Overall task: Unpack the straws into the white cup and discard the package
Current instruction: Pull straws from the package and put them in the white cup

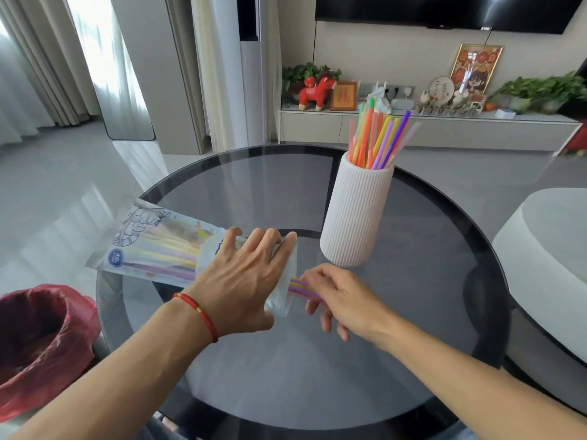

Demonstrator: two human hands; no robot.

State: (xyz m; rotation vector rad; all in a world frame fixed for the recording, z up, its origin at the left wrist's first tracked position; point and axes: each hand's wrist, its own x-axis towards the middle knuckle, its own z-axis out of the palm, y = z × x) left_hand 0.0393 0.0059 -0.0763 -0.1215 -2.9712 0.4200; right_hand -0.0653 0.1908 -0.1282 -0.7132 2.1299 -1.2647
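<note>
Right grip (320,287) on straws (300,285) beside package (158,246)

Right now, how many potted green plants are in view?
2. One leafy green plant at the left end of the white wall cabinet, behind the red toy horse; another at its right end. More may be hidden.

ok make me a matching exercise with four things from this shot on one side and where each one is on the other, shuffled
Things:
1. white cup
2. package
3. red bin bag
4. left hand

Places:
A. on the floor at lower left, beside the table
B. gripping the open end of the package
C. standing upright on the glass table, holding straws
D. lying sideways over the table's left edge, some straws inside

Pairs: 1-C, 2-D, 3-A, 4-B
</note>
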